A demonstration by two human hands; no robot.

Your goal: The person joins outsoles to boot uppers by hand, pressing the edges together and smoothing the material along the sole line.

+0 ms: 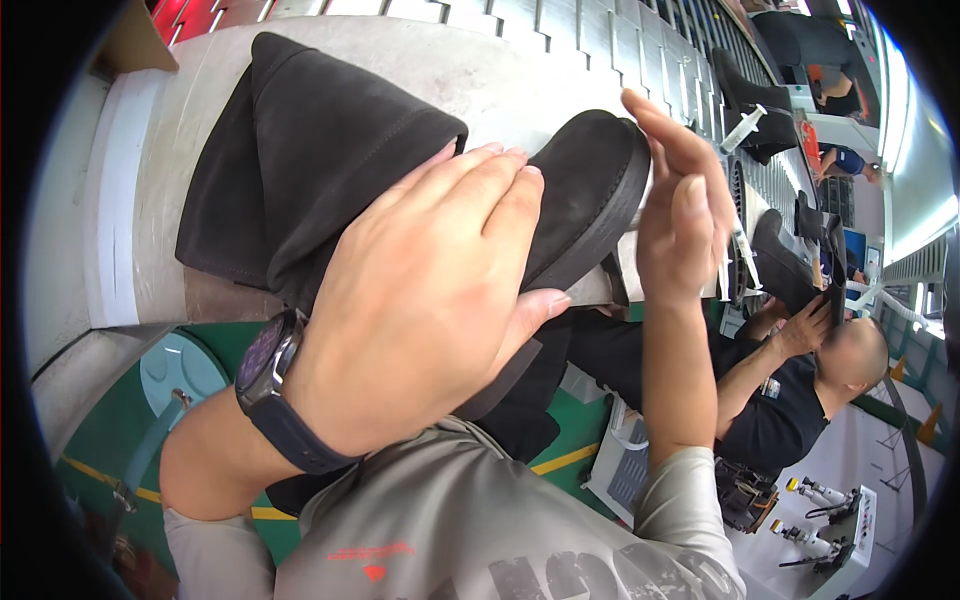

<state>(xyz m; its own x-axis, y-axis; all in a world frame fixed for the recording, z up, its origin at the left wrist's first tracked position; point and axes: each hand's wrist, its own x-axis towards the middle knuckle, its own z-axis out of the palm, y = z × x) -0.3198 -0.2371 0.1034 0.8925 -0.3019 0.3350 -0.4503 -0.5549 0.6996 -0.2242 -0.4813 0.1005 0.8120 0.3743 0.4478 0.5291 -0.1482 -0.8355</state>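
A black suede boot (340,150) lies on its side at a pale work surface, its shaft spread toward the left and its toe pointing right. My left hand (430,260) lies across the boot between shaft and toe. Its fingers are straight and flat, with the thumb apart near the sole's edge; part of the boot is hidden underneath. My right hand (685,210) stands upright beside the toe end, fingers stretched out, with nothing seen in it. Whether it touches the sole I cannot tell. A dark watch (275,370) is on my left wrist.
Behind the surface runs a slatted metal conveyor (560,35). More black boots (785,255) stand to the right, near a white syringe-like tube (743,128). A co-worker in black (790,410) handles a boot there. A round blue stool seat (180,370) is at the lower left.
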